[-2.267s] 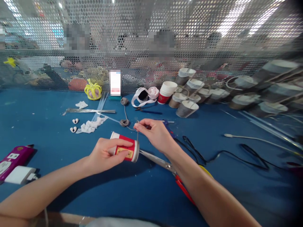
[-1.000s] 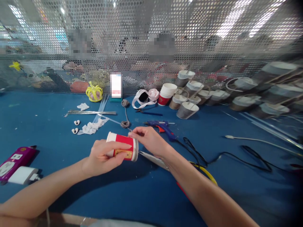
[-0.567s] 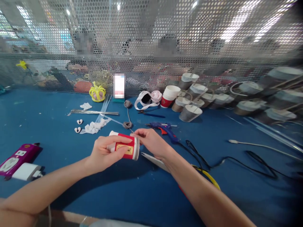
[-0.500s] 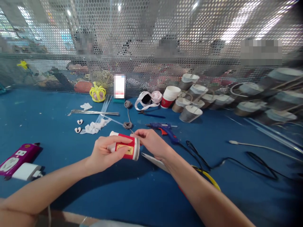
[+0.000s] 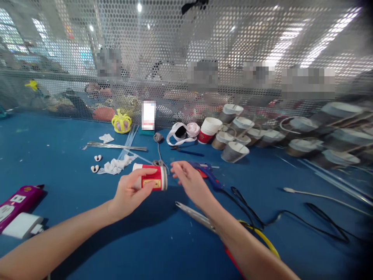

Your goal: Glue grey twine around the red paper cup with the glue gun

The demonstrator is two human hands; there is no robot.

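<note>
My left hand [image 5: 132,191] is wrapped round a red and white paper cup [image 5: 148,171] lying on its side in the air, its rim to the right. Grey yarn [image 5: 166,165] runs from a small ball near the cup's far side toward the rim. My right hand [image 5: 189,181] hovers just right of the rim, apart from it, with loosely bent fingers and nothing visible in them. Scissors [image 5: 195,215] lie beneath my right forearm, which covers part of their yellow and red handles. Behind that hand is a blue glue gun [image 5: 214,179], partly hidden.
A stack of paper cups [image 5: 210,127] and several grey yarn-wrapped cups [image 5: 234,152] stand at the back right. Metal wires [image 5: 116,146], white lace [image 5: 118,165] and a purple power strip [image 5: 19,204] lie left. A phone [image 5: 149,114] leans against the perforated screen [image 5: 171,46].
My right hand has moved off the cup's rim to the right and its fingers have loosened. The left hand still holds the cup. The view has tilted up slightly.
</note>
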